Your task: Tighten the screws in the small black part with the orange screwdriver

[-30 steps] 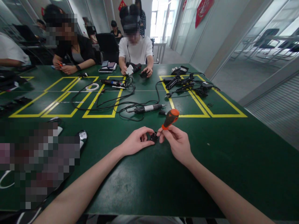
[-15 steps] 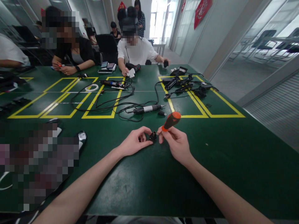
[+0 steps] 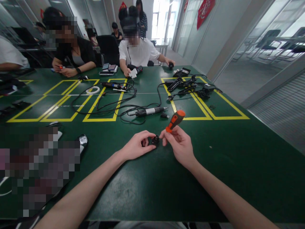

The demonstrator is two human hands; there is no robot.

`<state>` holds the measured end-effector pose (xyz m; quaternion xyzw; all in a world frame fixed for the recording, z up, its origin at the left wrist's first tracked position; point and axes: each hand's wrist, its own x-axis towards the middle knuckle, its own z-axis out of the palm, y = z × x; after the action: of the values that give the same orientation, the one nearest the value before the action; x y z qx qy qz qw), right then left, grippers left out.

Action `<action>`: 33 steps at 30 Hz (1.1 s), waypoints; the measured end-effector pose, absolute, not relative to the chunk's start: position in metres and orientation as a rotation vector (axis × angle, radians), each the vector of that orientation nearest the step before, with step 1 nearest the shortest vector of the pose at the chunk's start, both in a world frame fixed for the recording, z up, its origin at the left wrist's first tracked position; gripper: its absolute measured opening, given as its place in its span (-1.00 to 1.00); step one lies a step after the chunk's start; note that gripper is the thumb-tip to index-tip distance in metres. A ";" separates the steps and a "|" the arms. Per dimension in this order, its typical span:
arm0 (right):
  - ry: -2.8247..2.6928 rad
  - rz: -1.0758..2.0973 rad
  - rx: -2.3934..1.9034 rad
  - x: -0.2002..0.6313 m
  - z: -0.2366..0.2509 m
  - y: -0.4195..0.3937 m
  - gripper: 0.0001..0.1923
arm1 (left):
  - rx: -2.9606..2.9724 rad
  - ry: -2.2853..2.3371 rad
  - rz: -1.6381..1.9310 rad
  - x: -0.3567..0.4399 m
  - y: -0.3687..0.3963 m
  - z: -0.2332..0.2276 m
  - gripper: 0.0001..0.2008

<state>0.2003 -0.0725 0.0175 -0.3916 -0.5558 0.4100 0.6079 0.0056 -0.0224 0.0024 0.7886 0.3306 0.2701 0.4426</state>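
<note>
The left hand point(image 3: 137, 147) pinches a small black part point(image 3: 155, 140) between thumb and fingers, holding it just above the green counter point(image 3: 238, 165) so its open end faces the right hand point(image 3: 179, 144). That grip looks chosen to keep the part from turning. The right hand is closed around a screwdriver with an orange-and-black handle point(image 3: 175, 120), gripped low near the shaft so the handle slants up and away to the right, and the tip points down into the part. The tip itself is hidden by the fingers, so whether it is seated cannot be told. Both forearms rest low over the counter's near edge, which steadies such fine work.

Beyond the hands lies a grey electric driver point(image 3: 149, 111) with its black cable point(image 3: 114, 105) looping across yellow tape boxes point(image 3: 100, 117) — within reach but untouched. A small dark bit point(image 3: 164, 116) sits just beside its nose. Farther right, a tangle of black tools and leads point(image 3: 190, 86) fills another taped box. Across the counter 2 people sit — one in a white shirt point(image 3: 139, 54) reaches sideways with a hand on a dark object, one in black point(image 3: 76, 57) leans on folded arms.
</note>
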 end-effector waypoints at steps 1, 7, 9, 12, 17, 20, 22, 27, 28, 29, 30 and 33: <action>-1.284 0.956 -0.915 0.201 0.018 -0.072 -0.68 | 1.939 0.825 0.662 0.005 -0.022 0.003 -0.68; -1.343 0.968 -0.934 0.201 0.020 -0.074 -0.61 | 1.568 0.878 0.608 0.005 -0.017 0.004 -0.50; -1.344 0.969 -0.930 0.200 0.020 -0.075 -0.64 | 1.471 0.880 0.599 0.004 -0.015 0.004 -0.50; -1.317 0.969 -0.943 0.199 0.020 -0.076 -0.69 | 1.371 0.863 0.590 0.004 -0.014 0.005 -0.52; -1.333 0.938 -0.968 0.202 0.021 -0.075 -0.69 | 1.272 0.840 0.576 0.003 -0.012 0.005 -0.53; -1.346 0.943 -0.959 0.202 0.020 -0.074 -0.65 | 1.302 0.847 0.572 0.003 -0.012 0.006 -0.56; -1.353 0.957 -0.954 0.202 0.019 -0.073 -0.64 | 1.337 0.839 0.587 0.004 -0.012 0.007 -0.59; -1.328 0.968 -0.910 0.202 0.016 -0.074 -0.76 | 1.532 0.880 0.558 0.004 -0.016 0.007 -0.62; -1.329 0.963 -0.909 0.202 0.016 -0.075 -0.78 | 1.569 0.899 0.542 0.004 -0.017 0.006 -0.60; -1.339 0.953 -0.916 0.202 0.016 -0.075 -0.79 | 1.592 0.913 0.532 0.004 -0.018 0.005 -0.57; -1.357 0.939 -0.929 0.202 0.017 -0.076 -0.80 | 1.605 0.919 0.529 0.004 -0.019 0.005 -0.55; -1.415 0.882 -0.964 0.203 0.021 -0.076 -0.79 | 1.645 0.906 0.545 0.005 -0.021 0.004 -0.51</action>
<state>0.2030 -0.0762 0.0213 -0.4109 -0.6032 0.3759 0.5710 0.0051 -0.0210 0.0038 0.6974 0.3842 0.2311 0.5591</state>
